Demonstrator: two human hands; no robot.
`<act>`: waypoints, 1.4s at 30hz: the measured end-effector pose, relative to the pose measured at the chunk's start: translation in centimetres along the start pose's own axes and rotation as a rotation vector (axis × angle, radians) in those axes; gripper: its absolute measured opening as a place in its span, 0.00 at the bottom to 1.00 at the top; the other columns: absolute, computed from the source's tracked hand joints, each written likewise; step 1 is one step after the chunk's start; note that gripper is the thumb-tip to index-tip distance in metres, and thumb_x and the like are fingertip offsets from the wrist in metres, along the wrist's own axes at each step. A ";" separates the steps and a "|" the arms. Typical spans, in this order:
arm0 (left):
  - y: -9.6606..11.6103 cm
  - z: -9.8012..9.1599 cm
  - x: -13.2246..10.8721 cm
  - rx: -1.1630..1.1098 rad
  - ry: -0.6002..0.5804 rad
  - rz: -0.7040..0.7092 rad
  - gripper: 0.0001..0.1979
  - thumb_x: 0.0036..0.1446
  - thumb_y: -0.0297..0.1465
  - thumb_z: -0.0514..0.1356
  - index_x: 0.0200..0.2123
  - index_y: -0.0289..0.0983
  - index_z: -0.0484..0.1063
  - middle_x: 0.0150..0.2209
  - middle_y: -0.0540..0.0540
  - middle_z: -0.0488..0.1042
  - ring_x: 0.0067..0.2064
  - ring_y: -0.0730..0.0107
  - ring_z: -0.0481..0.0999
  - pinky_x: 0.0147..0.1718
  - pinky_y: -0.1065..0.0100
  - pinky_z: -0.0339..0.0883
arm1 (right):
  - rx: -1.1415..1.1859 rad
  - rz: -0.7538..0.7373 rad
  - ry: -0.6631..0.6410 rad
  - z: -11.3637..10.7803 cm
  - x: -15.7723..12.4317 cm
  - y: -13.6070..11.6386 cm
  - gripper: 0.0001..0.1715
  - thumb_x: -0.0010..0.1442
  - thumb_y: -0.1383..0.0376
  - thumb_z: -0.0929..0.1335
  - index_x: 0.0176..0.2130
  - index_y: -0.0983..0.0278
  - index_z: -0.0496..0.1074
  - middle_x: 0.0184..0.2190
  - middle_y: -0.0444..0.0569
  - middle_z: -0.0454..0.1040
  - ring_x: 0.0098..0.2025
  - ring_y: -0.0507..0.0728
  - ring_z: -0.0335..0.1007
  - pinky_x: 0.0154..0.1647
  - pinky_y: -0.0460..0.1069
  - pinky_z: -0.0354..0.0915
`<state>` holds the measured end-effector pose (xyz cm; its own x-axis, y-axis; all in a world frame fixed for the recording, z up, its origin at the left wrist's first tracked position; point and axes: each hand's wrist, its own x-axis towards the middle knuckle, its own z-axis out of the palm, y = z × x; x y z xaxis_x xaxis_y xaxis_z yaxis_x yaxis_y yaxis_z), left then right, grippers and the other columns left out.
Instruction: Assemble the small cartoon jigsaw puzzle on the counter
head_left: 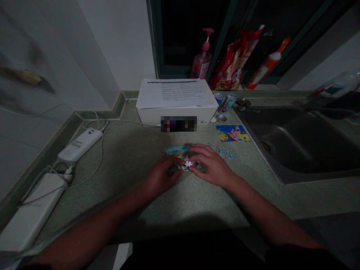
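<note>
- Right now, we're watching the left hand (161,178), fingers curled in against the jigsaw pieces (185,163) on the speckled green countertop (135,195)
- Alongside it, we've got the right hand (209,165), fingers arched down over the same cluster; we can't tell whether either hand is gripping a piece
- Just ahead, we spot more loose pieces (221,151), and beyond them a cartoon picture card (232,133)
- Further up, we see a white cardboard box (176,116) under a printed sheet (176,93), with a steel sink (295,142) off to the right
</note>
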<state>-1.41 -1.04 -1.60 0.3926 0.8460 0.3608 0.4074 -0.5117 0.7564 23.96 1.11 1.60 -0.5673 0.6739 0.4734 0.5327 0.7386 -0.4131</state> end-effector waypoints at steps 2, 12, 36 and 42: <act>0.2 0.3 -0.1 -0.129 -0.014 -0.105 0.10 0.65 0.33 0.66 0.48 0.38 0.76 0.41 0.44 0.82 0.40 0.64 0.81 0.41 0.62 0.77 | 0.003 -0.045 0.025 0.6 0.1 -0.7 0.13 0.66 0.64 0.74 0.50 0.58 0.75 0.56 0.54 0.79 0.64 0.66 0.73 0.63 0.66 0.72; 0.7 0.2 0.6 -0.429 0.014 -0.363 0.08 0.59 0.34 0.68 0.39 0.38 0.75 0.38 0.45 0.82 0.40 0.63 0.82 0.43 0.62 0.76 | -0.008 -0.104 0.007 1.5 0.2 -1.8 0.10 0.68 0.63 0.72 0.50 0.58 0.75 0.54 0.54 0.79 0.61 0.65 0.75 0.62 0.65 0.73; 0.2 0.3 0.8 -0.614 -0.026 -0.425 0.20 0.55 0.30 0.69 0.51 0.39 0.74 0.44 0.44 0.81 0.40 0.64 0.81 0.44 0.60 0.78 | -0.023 -0.146 -0.011 1.6 0.2 -1.4 0.13 0.68 0.65 0.72 0.53 0.57 0.74 0.60 0.55 0.75 0.66 0.65 0.70 0.64 0.67 0.72; 0.2 0.0 0.6 -0.430 0.006 -0.345 0.16 0.61 0.30 0.64 0.52 0.38 0.74 0.45 0.41 0.81 0.44 0.60 0.82 0.47 0.57 0.77 | -0.027 -0.095 0.064 1.2 0.1 -0.5 0.10 0.67 0.65 0.73 0.49 0.58 0.76 0.60 0.56 0.75 0.67 0.66 0.69 0.64 0.67 0.71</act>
<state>-1.16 -0.65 -1.25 0.2909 0.9552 0.0545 0.1376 -0.0981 0.9856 22.91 0.82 0.88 -0.5750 0.5980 0.5583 0.4959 0.7976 -0.3435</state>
